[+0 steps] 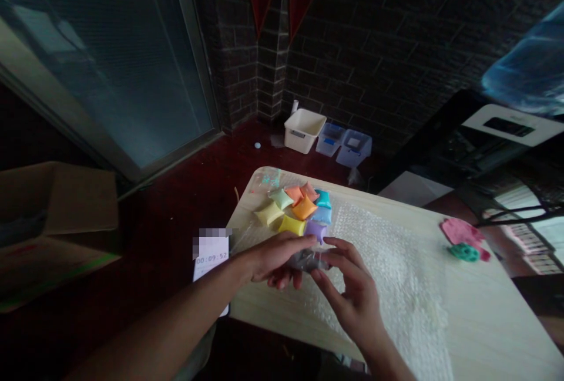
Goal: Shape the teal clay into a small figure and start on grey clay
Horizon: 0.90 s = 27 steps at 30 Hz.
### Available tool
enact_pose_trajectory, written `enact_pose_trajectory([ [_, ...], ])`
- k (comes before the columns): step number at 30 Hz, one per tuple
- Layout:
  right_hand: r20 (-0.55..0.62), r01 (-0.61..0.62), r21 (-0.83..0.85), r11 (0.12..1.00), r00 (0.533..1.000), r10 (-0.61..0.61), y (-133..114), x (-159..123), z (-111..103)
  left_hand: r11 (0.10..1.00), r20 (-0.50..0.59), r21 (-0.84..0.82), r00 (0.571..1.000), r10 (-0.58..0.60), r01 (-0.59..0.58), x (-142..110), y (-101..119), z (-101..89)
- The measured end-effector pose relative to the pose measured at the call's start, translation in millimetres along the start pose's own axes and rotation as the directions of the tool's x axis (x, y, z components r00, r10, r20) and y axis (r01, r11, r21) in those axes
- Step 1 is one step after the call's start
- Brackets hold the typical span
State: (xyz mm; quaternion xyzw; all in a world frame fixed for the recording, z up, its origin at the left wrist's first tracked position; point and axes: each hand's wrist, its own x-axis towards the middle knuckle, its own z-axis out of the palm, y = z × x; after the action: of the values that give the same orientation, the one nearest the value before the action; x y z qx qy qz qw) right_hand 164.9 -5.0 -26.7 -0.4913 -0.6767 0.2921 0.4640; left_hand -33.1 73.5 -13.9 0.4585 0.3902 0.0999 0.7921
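Between my two hands, above the near edge of the table, is a small greyish see-through packet (308,260). My left hand (282,258) is closed on its left side, thumb on top and fingers curled beneath. My right hand (352,287) pinches its right end between thumb and fingers. Just beyond lie several small pillow-shaped packets, among them a purple packet (315,230), a yellow packet (291,225), an orange packet (305,208) and a teal packet (323,198). What exactly fills the held packet is too dim to make out.
Bubble wrap (388,269) covers the middle of the table (489,310). Pink (462,233) and green (465,252) pieces lie at the right. A phone (212,258) showing a timer is at the left edge. Bins (301,140) and a cardboard box (83,205) stand on the floor.
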Motion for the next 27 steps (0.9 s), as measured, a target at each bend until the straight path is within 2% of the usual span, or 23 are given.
enact_pose_trajectory([
  [2,0.050,-0.082,0.112,0.990,0.996,0.077,4.7,1.7,0.9,0.998,-0.111,0.059,0.993,0.039,-0.032,2.3,-2.2,7.3],
  [4,0.090,-0.162,0.230,0.960,0.985,0.144,6.4,3.0,1.6,0.983,-0.211,0.144,0.967,0.141,-0.112,5.3,-5.4,11.7],
  [5,0.100,-0.197,0.268,0.943,0.979,0.176,6.0,3.7,1.9,0.962,-0.263,0.214,0.938,0.224,-0.170,6.8,-7.0,12.9],
  [7,0.102,-0.259,0.293,0.920,0.966,0.239,3.6,4.8,2.7,0.892,-0.340,0.364,0.853,0.396,-0.269,8.9,-9.7,13.9],
  [9,0.110,-0.313,0.295,0.903,0.950,0.294,0.4,5.0,4.3,0.824,-0.376,0.469,0.773,0.511,-0.316,9.4,-11.5,14.5],
  [12,0.108,-0.349,0.335,0.875,0.937,0.333,-1.9,2.4,9.1,0.774,-0.382,0.533,0.720,0.580,-0.341,7.9,-12.2,16.0],
  [16,0.017,-0.315,0.473,0.823,0.937,0.348,1.4,-4.0,17.8,0.691,-0.364,0.617,0.641,0.676,-0.378,6.9,-12.0,18.4],
  [20,0.066,-0.305,0.545,0.781,0.944,0.322,0.6,-4.0,22.3,0.626,-0.368,0.674,0.556,0.745,-0.392,6.2,-14.1,18.2],
  [23,0.099,-0.294,0.502,0.814,0.954,0.284,-4.3,-1.5,22.0,0.554,-0.323,0.723,0.506,0.800,-0.413,2.9,-16.3,17.1],
  [27,0.003,-0.205,0.305,0.930,0.977,0.214,-6.4,-4.2,21.4,0.380,-0.198,0.810,0.402,0.894,-0.446,-1.8,-16.9,16.7],
])
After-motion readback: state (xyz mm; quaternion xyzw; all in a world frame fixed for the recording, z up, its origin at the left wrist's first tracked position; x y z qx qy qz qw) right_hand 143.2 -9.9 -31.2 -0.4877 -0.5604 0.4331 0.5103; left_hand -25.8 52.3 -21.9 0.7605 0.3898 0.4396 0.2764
